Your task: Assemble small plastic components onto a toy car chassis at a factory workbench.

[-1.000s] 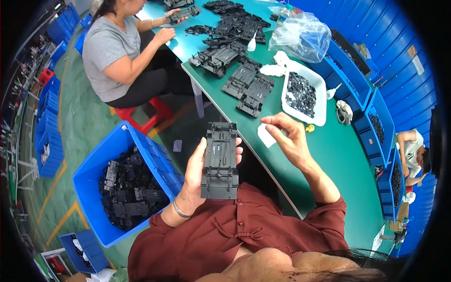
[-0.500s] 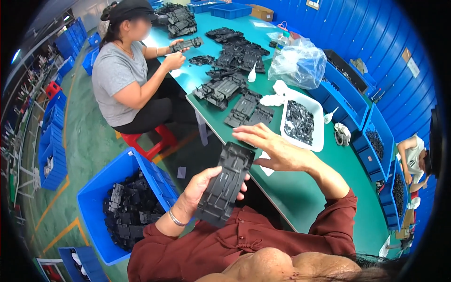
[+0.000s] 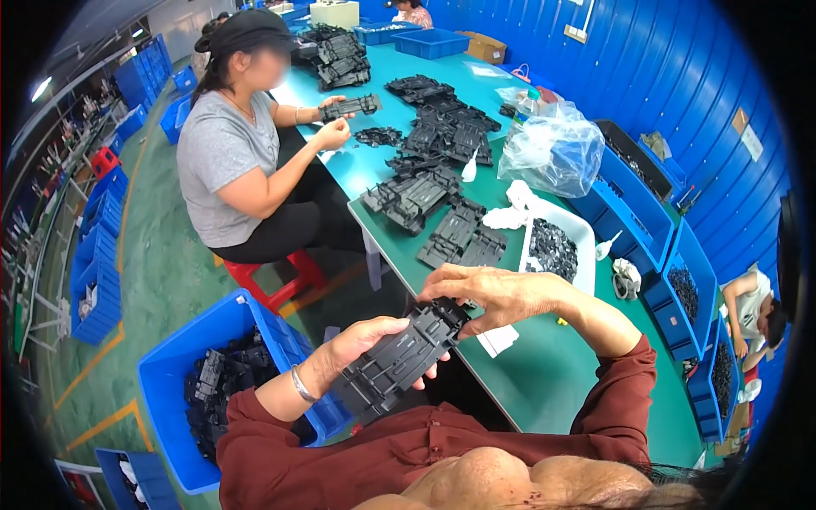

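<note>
A long black plastic chassis point(image 3: 395, 361) is tilted in front of my body, above the near edge of the table. My left hand point(image 3: 361, 340) grips its left side, thumb on top and fingertips showing beyond the other edge. Around the far end of the chassis, my right hand point(image 3: 501, 293) bends its fingers and thumb onto the part. Whether a small piece is between those fingers is hidden. Similar black chassis point(image 3: 450, 234) lie on the green table point(image 3: 544, 365) just beyond my hands. A white tray point(image 3: 584, 263) of small black parts stands to their right.
At my left sits a blue bin point(image 3: 170, 374) full of black parts. A seated co-worker point(image 3: 225, 144) holds another chassis point(image 3: 353, 106). Blue bins point(image 3: 671, 314) line the right side. A clear plastic bag point(image 3: 552, 153), a white squeeze bottle point(image 3: 470, 166) and white cloth point(image 3: 514, 208) lie on the table.
My right hand has come down from above and closed on the far end of the chassis. The chassis has turned, its far end swinging right. The view has shifted slightly.
</note>
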`<action>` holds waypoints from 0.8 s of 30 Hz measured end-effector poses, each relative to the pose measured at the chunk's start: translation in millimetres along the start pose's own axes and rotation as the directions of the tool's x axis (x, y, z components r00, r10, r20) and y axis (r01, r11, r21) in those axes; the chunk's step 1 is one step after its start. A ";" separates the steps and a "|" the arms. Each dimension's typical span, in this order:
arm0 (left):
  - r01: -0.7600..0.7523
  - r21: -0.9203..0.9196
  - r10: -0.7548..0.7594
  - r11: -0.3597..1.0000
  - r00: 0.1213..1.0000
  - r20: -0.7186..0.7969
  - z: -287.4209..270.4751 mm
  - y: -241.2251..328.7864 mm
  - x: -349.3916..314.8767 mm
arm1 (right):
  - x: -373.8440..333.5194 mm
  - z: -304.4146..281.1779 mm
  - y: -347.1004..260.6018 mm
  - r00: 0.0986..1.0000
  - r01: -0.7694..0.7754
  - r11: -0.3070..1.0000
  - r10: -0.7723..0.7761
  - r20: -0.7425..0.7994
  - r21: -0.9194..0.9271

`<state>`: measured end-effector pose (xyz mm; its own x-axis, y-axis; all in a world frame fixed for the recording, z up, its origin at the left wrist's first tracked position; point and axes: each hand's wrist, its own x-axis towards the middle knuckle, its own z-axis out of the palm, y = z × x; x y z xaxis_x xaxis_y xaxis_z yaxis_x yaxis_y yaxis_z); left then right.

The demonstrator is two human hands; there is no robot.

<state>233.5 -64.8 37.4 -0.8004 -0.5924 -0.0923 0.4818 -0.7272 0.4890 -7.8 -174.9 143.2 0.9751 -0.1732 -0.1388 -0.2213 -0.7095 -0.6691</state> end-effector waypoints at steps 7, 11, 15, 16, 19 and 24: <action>-0.033 0.108 0.024 0.994 0.996 0.089 -10.2 37.3 7.1 | 4.2 -13.0 23.4 0.992 0.003 1.000 -0.001 -0.128 0.014; -0.149 0.023 0.149 0.989 0.988 0.029 -35.9 60.5 2.0 | 6.2 -29.5 42.1 0.970 -0.033 0.999 0.031 -0.240 -0.005; -0.311 -0.038 0.307 0.950 0.948 -0.079 -59.4 76.9 -4.6 | 14.7 -40.3 59.7 0.940 -0.102 0.995 0.090 -0.329 -0.018; -0.339 0.049 0.343 0.939 0.929 -0.137 -63.9 80.2 -4.8 | 18.3 -43.5 65.8 0.937 -0.115 0.993 0.094 -0.336 -0.042; -0.379 0.199 0.418 0.904 0.882 -0.219 -72.4 93.0 -9.3 | 29.9 -51.4 84.1 0.924 -0.122 0.985 0.067 -0.378 -0.123; -0.433 0.426 0.572 0.794 0.769 -0.285 -70.4 105.9 -18.2 | 49.6 -69.3 100.1 0.918 -0.123 0.990 0.086 -0.387 -0.072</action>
<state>324.2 -155.5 29.9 -0.2381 -0.9705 -0.0388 0.5768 -0.1735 0.7983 17.2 -301.8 119.9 0.8692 -0.4848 0.0977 -0.3405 -0.7299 -0.5927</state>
